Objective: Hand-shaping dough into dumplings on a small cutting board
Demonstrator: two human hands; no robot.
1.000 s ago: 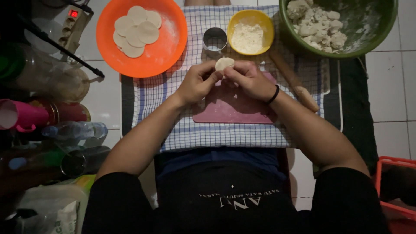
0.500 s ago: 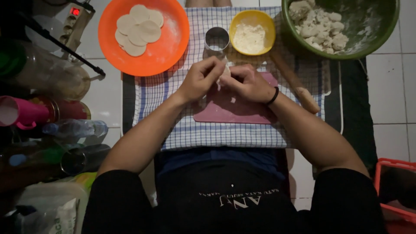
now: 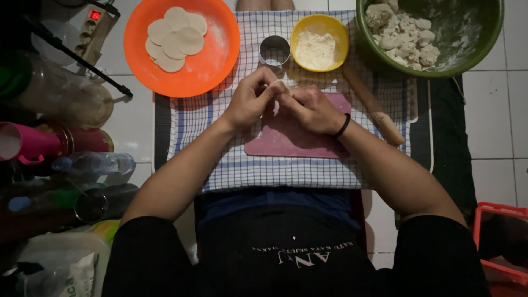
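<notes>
My left hand (image 3: 252, 98) and my right hand (image 3: 309, 108) meet above a pink cutting board (image 3: 291, 137). Both pinch a small piece of pale dough (image 3: 281, 84), mostly hidden between the fingers. A black band sits on my right wrist. An orange plate (image 3: 212, 60) with several flat dough rounds (image 3: 175, 37) lies to the far left. A metal ring cutter (image 3: 274, 51), a yellow bowl of flour (image 3: 320, 43) and a green bowl with dough lumps (image 3: 440, 33) stand beyond my hands. A wooden rolling pin (image 3: 374, 107) rests right of the board.
A blue-checked cloth (image 3: 231, 165) covers the work area on a white tiled floor. Bottles, a pink cup (image 3: 25, 143), jars and a power strip (image 3: 91, 25) crowd the left side. A red crate (image 3: 498, 242) sits at the lower right.
The dough round that lay open and visible between my fingers is now folded and closed in by both hands. My hands stayed over the board.
</notes>
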